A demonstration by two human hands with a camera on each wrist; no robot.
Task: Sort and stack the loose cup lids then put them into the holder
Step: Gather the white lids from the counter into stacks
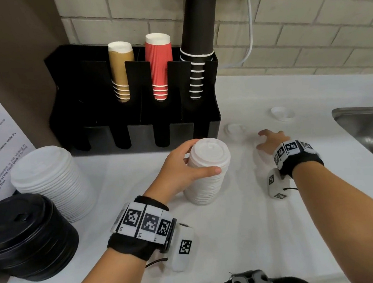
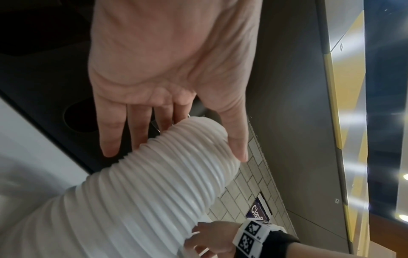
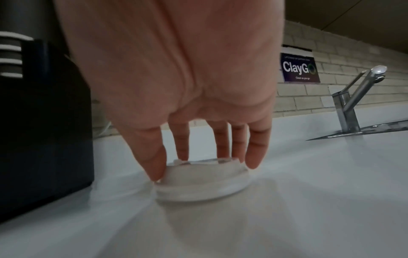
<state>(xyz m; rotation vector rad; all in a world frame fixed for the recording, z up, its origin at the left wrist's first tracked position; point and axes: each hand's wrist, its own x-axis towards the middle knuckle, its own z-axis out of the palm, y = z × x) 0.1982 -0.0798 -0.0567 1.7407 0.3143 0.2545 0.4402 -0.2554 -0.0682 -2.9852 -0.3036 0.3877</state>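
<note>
My left hand (image 1: 204,156) grips the top of a tall stack of small white lids (image 1: 206,186) that stands on the white counter (image 1: 238,229). In the left wrist view the thumb and fingers of the left hand (image 2: 176,153) wrap round the ribbed stack of lids (image 2: 143,192). My right hand (image 1: 264,142) reaches down over a single loose white lid (image 3: 203,181) lying on the counter. Its thumb and fingers pinch that lid's edges. Two more loose white lids lie beyond, one (image 1: 236,130) near the holder and one (image 1: 282,113) further right. The black holder (image 1: 136,124) stands at the back.
The holder carries brown (image 1: 122,67), red (image 1: 159,62) and black cups (image 1: 198,34) in its back slots. A stack of large white lids (image 1: 51,181) and a stack of black lids (image 1: 25,236) stand at the left. A steel sink (image 1: 372,132) with a tap (image 3: 357,97) is at the right.
</note>
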